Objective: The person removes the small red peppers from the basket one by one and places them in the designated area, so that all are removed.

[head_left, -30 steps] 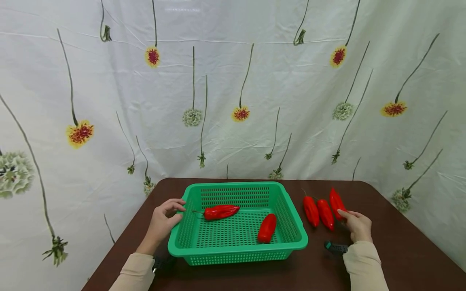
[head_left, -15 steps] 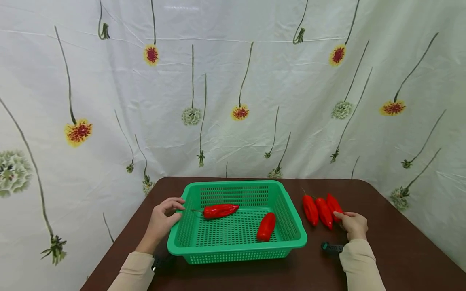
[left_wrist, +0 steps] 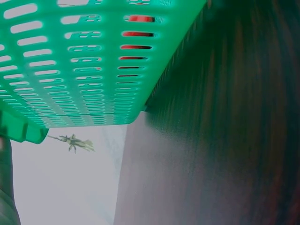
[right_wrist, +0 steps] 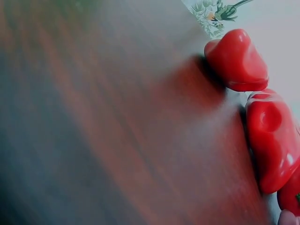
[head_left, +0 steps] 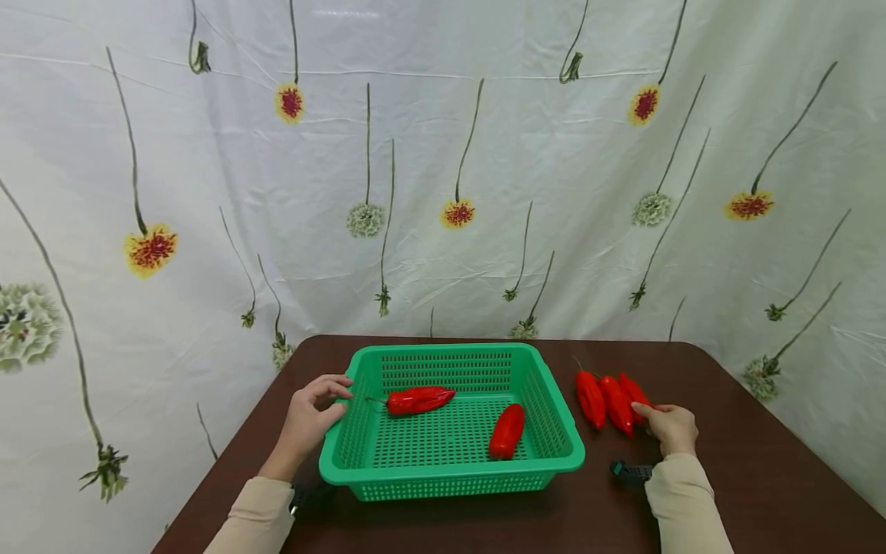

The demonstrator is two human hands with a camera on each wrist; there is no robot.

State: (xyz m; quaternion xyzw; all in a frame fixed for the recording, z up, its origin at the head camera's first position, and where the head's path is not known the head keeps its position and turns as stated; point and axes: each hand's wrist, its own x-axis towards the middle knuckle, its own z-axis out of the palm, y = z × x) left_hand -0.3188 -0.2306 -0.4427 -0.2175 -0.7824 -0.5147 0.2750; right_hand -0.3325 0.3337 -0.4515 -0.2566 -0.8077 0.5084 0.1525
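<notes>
A green plastic basket (head_left: 450, 485) stands mid-table with two red peppers inside, one lying sideways (head_left: 418, 401) at the back left and another (head_left: 507, 432) at the front right. My left hand (head_left: 311, 419) is at its left rim, fingers bent and thumb apart, seemingly only touching it. Right of the basket, several red peppers lie in a row. My right hand (head_left: 671, 429) pinches the near end of the rightmost pepper (head_left: 633, 391), beside the middle pepper (head_left: 616, 404). In the right wrist view a fingertip (right_wrist: 288, 218) shows at the lower right corner.
The leftmost pepper (head_left: 590, 400) of the row lies near the basket's right wall, stem pointing away. All stand on a dark brown table (head_left: 754, 469). Behind it hangs a white flower-patterned cloth (head_left: 443, 285). Dark wrist devices (head_left: 631, 472) hang beside the sleeves.
My right hand has moved left with the rightmost pepper, bringing it against the middle one. The left hand and basket have stayed in place.
</notes>
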